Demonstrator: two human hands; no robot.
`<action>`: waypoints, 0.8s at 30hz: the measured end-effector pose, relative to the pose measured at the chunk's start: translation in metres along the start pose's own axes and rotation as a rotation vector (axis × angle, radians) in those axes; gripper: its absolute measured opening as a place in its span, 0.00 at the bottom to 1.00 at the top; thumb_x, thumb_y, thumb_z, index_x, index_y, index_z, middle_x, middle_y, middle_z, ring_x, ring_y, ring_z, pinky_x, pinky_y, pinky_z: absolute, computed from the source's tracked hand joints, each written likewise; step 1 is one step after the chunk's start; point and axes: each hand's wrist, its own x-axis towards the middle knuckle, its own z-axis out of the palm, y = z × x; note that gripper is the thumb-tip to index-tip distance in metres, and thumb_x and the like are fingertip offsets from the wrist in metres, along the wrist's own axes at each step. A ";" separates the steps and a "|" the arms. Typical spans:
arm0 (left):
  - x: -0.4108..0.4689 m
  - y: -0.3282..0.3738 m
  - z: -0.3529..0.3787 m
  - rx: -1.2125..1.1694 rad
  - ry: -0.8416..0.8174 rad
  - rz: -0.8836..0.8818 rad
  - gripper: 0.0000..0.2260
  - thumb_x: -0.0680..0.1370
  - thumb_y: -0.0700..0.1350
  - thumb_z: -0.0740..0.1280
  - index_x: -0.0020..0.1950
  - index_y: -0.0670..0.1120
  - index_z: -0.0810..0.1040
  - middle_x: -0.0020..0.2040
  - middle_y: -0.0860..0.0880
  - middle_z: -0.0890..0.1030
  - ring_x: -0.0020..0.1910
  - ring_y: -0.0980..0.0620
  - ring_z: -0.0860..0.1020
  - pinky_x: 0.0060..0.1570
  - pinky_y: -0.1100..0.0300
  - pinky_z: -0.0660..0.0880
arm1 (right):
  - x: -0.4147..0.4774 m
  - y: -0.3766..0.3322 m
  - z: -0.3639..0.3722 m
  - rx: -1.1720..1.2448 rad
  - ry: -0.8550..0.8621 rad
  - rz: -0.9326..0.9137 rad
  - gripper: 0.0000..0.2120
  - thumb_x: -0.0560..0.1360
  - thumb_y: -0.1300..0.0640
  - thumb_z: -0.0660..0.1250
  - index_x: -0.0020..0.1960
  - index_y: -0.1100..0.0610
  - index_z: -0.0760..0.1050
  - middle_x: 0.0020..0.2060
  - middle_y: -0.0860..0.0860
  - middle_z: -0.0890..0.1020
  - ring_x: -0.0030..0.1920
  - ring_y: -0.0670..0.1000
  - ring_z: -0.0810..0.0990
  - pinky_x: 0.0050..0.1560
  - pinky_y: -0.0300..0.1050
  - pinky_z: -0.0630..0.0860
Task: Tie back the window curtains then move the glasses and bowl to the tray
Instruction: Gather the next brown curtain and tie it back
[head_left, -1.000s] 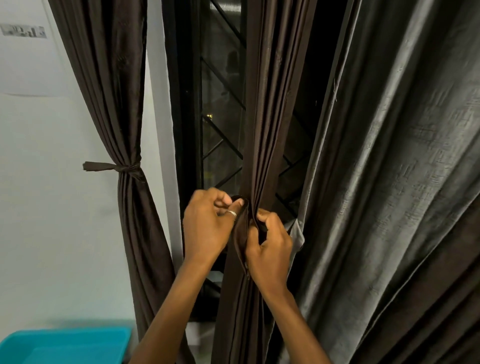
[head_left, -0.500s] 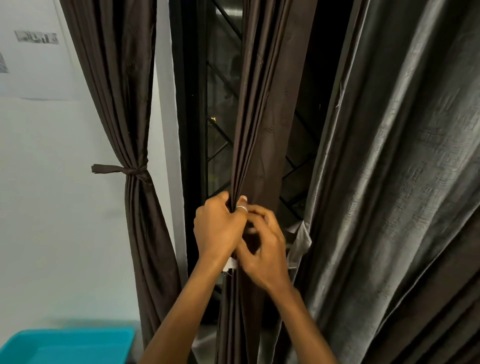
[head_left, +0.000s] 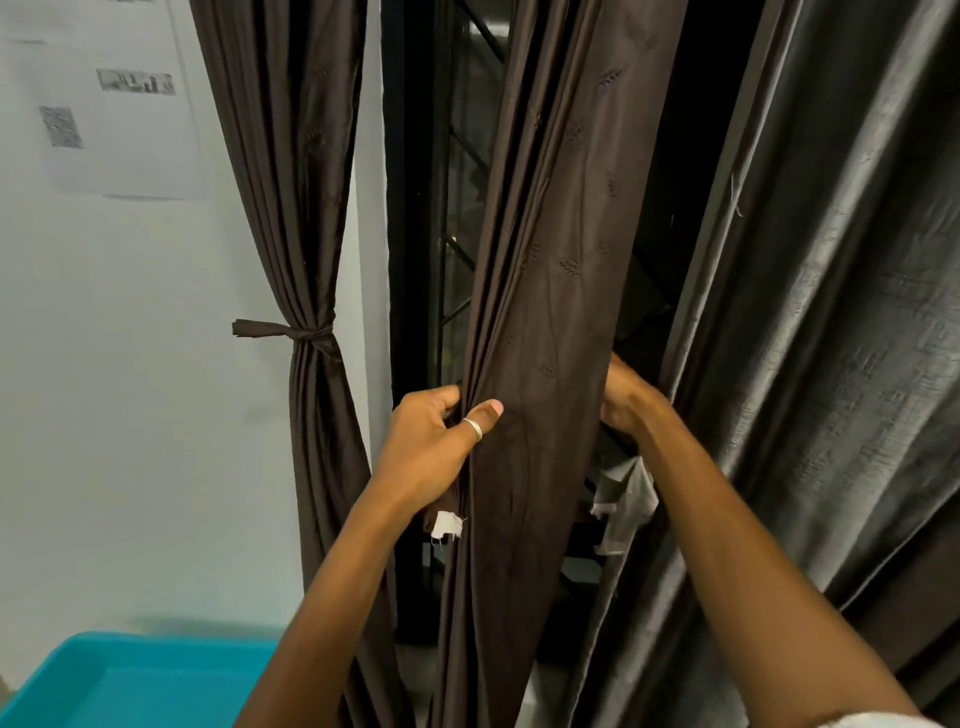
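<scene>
A dark brown middle curtain (head_left: 545, 291) hangs in front of the window. My left hand (head_left: 436, 447) grips its left edge, thumb with a ring pressed on the front of the cloth. My right hand (head_left: 626, 397) reaches behind its right edge, fingers hidden by the fabric. A short strip with a white frayed end (head_left: 447, 522) hangs below my left hand. The left curtain (head_left: 306, 415) is gathered by a knotted tie-back (head_left: 296, 332). A turquoise tray (head_left: 135, 680) sits at the bottom left. Glasses and bowl are out of view.
A wide grey-brown curtain (head_left: 831, 364) fills the right side. The dark window with a metal grille (head_left: 457, 244) shows between the curtains. A white wall with a printed paper sheet (head_left: 104, 104) is on the left.
My hands have come apart: the left stays on the curtain's left edge, the right has gone round behind the right edge. The view has shifted left and the curtain now lies spread wider.
</scene>
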 end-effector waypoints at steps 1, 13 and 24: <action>0.000 0.001 0.000 -0.003 -0.009 -0.004 0.22 0.79 0.52 0.71 0.51 0.30 0.79 0.46 0.36 0.82 0.52 0.29 0.79 0.57 0.39 0.79 | 0.002 -0.001 0.003 0.016 -0.032 0.037 0.11 0.81 0.50 0.65 0.45 0.45 0.86 0.41 0.46 0.87 0.42 0.47 0.87 0.39 0.41 0.82; 0.005 -0.001 -0.009 0.022 -0.053 -0.006 0.15 0.74 0.60 0.71 0.51 0.51 0.73 0.48 0.49 0.75 0.47 0.48 0.76 0.61 0.34 0.74 | 0.002 0.006 0.013 0.142 -0.165 0.269 0.19 0.81 0.47 0.63 0.44 0.58 0.87 0.45 0.57 0.86 0.44 0.55 0.85 0.48 0.51 0.82; 0.006 -0.004 0.006 0.492 0.292 0.150 0.22 0.78 0.59 0.69 0.34 0.43 0.73 0.27 0.48 0.72 0.24 0.52 0.71 0.25 0.56 0.68 | -0.039 -0.012 0.001 -0.215 -0.087 -0.004 0.11 0.79 0.57 0.69 0.45 0.42 0.85 0.44 0.46 0.87 0.45 0.50 0.86 0.44 0.44 0.84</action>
